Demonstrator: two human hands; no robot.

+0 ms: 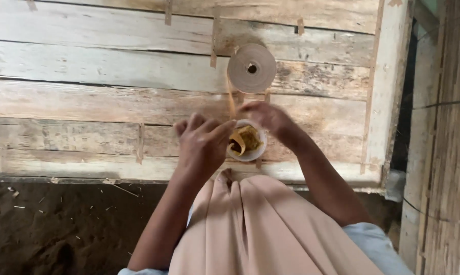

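A small white bowl [255, 152] holding yellowish-brown shredded stuff sits between my two hands, just above my lap. My left hand [202, 142] is at its left rim with fingers curled toward it. My right hand [268, 118] is over the bowl's upper right side, fingers bent; whether it grips the bowl or a strip I cannot tell. A thin tan strip [231, 102] runs down from a brown roll of tape [251, 67] fixed on the wooden wall to the bowl.
Weathered wooden planks [97, 97] form the wall in front, with short tape pieces stuck on them. Dark earth floor [51, 224] lies at lower left. A woven bamboo wall [444, 153] stands at right. Peach cloth [255, 229] covers my lap.
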